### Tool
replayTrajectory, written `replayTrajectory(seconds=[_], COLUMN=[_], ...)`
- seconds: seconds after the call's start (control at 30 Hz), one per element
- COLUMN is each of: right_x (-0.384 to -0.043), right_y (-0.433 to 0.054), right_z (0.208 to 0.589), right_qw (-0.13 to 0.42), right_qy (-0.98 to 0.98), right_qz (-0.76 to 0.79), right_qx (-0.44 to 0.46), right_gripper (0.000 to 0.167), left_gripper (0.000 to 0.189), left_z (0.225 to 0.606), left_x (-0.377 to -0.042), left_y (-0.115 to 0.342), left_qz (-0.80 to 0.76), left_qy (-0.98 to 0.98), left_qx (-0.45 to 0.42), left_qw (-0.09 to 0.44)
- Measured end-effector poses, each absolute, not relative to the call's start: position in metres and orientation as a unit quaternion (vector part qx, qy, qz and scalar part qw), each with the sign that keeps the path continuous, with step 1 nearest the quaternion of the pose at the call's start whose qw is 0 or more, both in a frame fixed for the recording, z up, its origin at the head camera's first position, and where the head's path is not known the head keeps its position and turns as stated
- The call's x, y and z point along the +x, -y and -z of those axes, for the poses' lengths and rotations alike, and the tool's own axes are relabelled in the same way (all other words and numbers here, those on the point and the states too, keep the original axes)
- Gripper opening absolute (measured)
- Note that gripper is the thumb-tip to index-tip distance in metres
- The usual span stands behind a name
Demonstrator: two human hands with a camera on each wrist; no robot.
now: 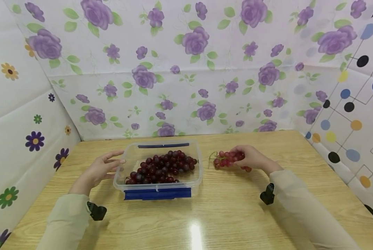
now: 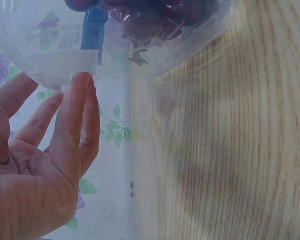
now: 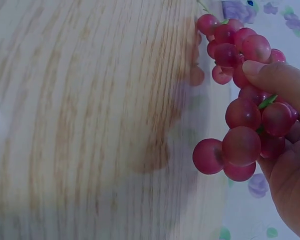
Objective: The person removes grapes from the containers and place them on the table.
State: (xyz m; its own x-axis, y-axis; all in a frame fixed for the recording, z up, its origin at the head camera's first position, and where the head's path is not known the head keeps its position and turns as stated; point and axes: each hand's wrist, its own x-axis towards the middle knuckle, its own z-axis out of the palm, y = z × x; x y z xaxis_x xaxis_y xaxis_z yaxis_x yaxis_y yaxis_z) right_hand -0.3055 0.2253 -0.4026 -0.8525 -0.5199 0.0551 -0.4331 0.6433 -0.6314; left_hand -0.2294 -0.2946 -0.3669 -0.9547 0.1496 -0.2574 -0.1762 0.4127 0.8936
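A clear plastic box (image 1: 157, 186) with a blue latch (image 1: 157, 194) on its near side and another blue latch (image 1: 163, 145) on its far side stands on the wooden table (image 1: 230, 205). Inside the box lies a heap of dark grapes (image 1: 161, 167). To the right of the box, apart from it, are the red grapes (image 1: 225, 159), their thin stem end (image 1: 214, 155) pointing towards it; the box's right wall stands between the two bunches. The right hand (image 1: 251, 158) has its fingers clamped on the red grapes; whether these touch the table is hard to tell. The left hand (image 1: 97, 170) is at the box's left side, fingers spread apart, some tips touching its wall. Nearer the viewer than the box, a black camera (image 1: 96, 211) sits at the left cuff; right of the box, another black camera (image 1: 267, 194) sits at the right cuff. A purple-flowered cloth (image 1: 177, 92) hangs behind the box, a daisy-print cloth (image 1: 21, 114) far to its left and a dotted cloth (image 1: 356, 114) far to its right. A bright glare (image 1: 196, 236) lies on the table before the box.
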Motion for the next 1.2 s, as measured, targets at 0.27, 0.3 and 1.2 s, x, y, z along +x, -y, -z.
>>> replayTrajectory(seconds=[0.27,0.3,1.2], right_x=[-0.307,-0.307,-0.302], right_y=[-0.224,-0.225,-0.242], right_z=[0.404,0.405,0.419], right_qw=[0.073,0.072,0.069], right_qy=[-0.908,-0.909,-0.921], right_qz=[0.318,0.317,0.291], right_qx=[-0.262,-0.262,-0.251], right_gripper=[0.038,0.038,0.049], left_gripper=[0.071,0.072,0.074], left_z=[0.368,0.368,0.368], left_x=[-0.23,-0.23,-0.229], left_y=[0.296,0.296,0.296], left_qz=[-0.542,-0.541,-0.544], left_qy=[-0.827,-0.827,-0.826], left_qx=[-0.012,-0.012,-0.01], left_qw=[0.15,0.15,0.147])
